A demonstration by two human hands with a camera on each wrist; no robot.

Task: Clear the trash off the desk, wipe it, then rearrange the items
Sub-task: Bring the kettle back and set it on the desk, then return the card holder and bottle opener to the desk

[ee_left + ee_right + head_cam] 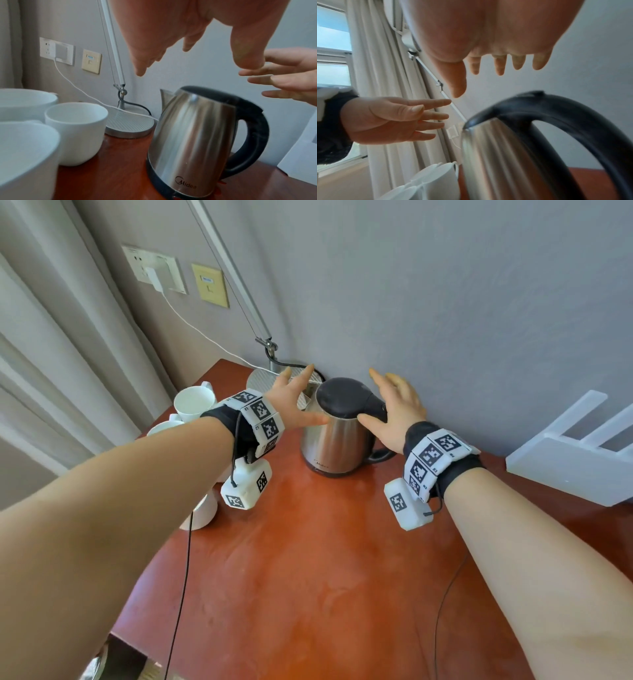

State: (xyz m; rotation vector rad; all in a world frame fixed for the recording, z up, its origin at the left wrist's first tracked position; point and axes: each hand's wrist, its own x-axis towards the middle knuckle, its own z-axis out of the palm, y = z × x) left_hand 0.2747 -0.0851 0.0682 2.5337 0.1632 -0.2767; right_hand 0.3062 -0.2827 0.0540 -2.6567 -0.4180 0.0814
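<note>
A steel kettle with a black lid and handle stands on the red-brown desk near the wall; it shows close up in the left wrist view as the kettle and in the right wrist view as the kettle. My left hand hovers just left of its lid, fingers spread and straight, holding nothing. My right hand hovers over the handle on the right, fingers straight, touching nothing that I can see. White mugs stand at the desk's left edge.
A desk lamp's round base and its slanted arm stand behind the kettle, with a white charger cable running to a wall socket. A white rack sits at the right by the wall. Curtains hang on the left. Thin black cables cross the desk front.
</note>
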